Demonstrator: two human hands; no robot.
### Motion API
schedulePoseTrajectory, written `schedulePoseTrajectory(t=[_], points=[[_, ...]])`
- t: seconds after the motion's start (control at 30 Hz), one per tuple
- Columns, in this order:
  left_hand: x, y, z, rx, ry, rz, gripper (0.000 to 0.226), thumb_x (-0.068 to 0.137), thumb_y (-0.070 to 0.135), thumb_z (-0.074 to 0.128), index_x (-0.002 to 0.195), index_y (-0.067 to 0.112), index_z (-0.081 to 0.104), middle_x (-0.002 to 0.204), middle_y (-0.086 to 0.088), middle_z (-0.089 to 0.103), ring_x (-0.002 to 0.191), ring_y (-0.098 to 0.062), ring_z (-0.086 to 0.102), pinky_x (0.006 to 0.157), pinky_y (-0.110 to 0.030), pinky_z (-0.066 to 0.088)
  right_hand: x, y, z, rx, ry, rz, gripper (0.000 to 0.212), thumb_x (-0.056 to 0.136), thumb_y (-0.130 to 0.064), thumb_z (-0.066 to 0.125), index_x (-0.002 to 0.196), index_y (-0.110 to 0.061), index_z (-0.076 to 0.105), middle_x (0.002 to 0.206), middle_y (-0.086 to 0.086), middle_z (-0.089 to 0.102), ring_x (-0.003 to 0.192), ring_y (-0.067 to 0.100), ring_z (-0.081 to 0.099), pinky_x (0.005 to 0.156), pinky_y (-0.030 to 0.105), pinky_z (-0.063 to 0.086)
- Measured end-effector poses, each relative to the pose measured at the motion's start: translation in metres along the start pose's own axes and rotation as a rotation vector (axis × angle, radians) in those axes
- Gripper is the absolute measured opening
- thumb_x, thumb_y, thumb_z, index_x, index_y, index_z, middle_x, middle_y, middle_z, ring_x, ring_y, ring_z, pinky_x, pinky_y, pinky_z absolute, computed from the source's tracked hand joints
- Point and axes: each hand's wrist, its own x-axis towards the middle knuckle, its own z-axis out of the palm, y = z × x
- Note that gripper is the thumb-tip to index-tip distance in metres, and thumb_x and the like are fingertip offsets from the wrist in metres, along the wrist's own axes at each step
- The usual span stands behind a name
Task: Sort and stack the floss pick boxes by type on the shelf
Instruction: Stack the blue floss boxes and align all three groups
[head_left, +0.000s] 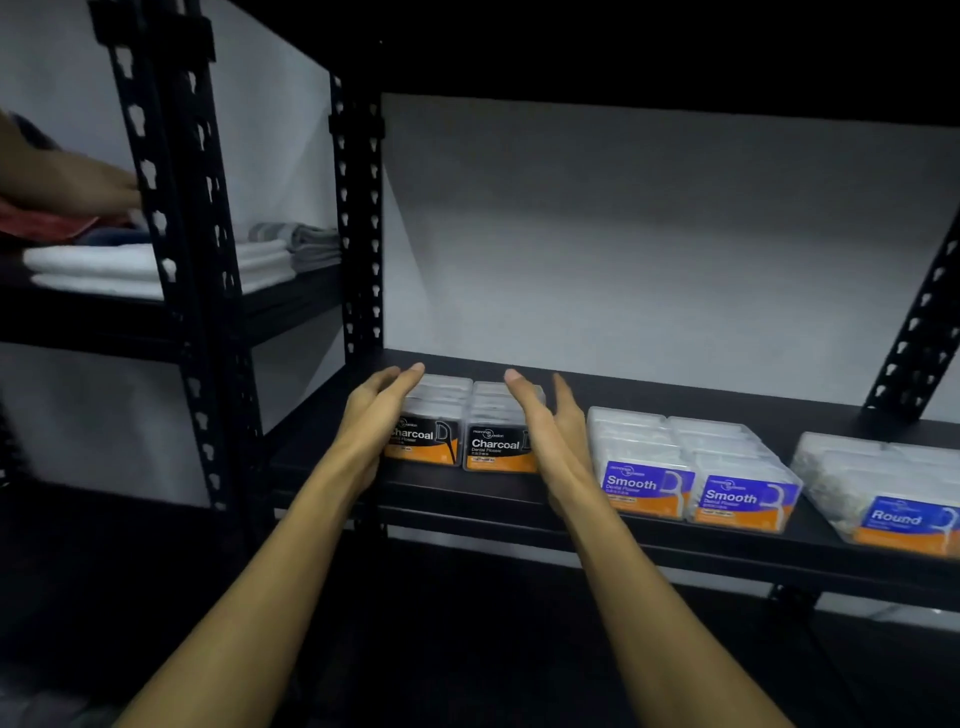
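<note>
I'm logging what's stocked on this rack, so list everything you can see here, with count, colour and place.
Charcoal boxes: two front labels, black and orange, shelf left, between the hands.
Smooth boxes: two front labels, blue and orange, shelf middle.
Round boxes: one label showing, blue and orange, shelf right, cut off.
Shelf: one, black.
Folded towels: white and grey, neighbouring rack at left; count unclear.
Another person's hand: one, far left, above the towels.
Left hand: open, against the Charcoal boxes' left side.
Right hand: open, at their right side.

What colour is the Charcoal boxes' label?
Black with an orange band on the Charcoal boxes; head view.
</note>
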Motion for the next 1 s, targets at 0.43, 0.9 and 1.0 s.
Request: schedulePoseTrajectory(t=[0.43,0.9,1.0], points=[[0.004,-0.009,0.009,0.104,-0.026,0.066,0.057,0.099,0.022,0.055,0.152,0.009,0.036,0.137,-0.006,0.057,0.09,0.001,0.061,0.068,-0.012,0.044,0.009,0.011,0.002,-0.113,-0.08,-0.046,0.088,0.088,-0.042,0.068,0.157,-0.014,0.02,0.14,0.003,0.056,0.12,0.019,0.059,0.103,0.033,0.048],[0.006,-0.009,0.012,0.123,0.04,0.045,0.05,0.094,0.033,0.06,0.139,0.014,0.052,0.125,-0.006,0.064,0.102,-0.016,0.064,0.086,-0.03,0.052,0.007,0.008,0.001,-0.122,-0.096,-0.08,0.085,0.09,-0.045,0.066,0.156,-0.014,0.022,0.146,0.004,0.049,0.114,0.012,0.053,0.093,0.024,0.043],[0.007,-0.008,0.012,0.114,0.088,0.013,0.054,0.085,0.04,0.064,0.134,0.019,0.057,0.122,-0.004,0.066,0.107,-0.021,0.064,0.099,-0.043,0.051,0.006,0.008,0.001,-0.137,-0.093,-0.094,0.083,0.091,-0.045,0.064,0.156,-0.013,0.023,0.143,0.004,0.051,0.108,0.01,0.051,0.089,0.022,0.04]])
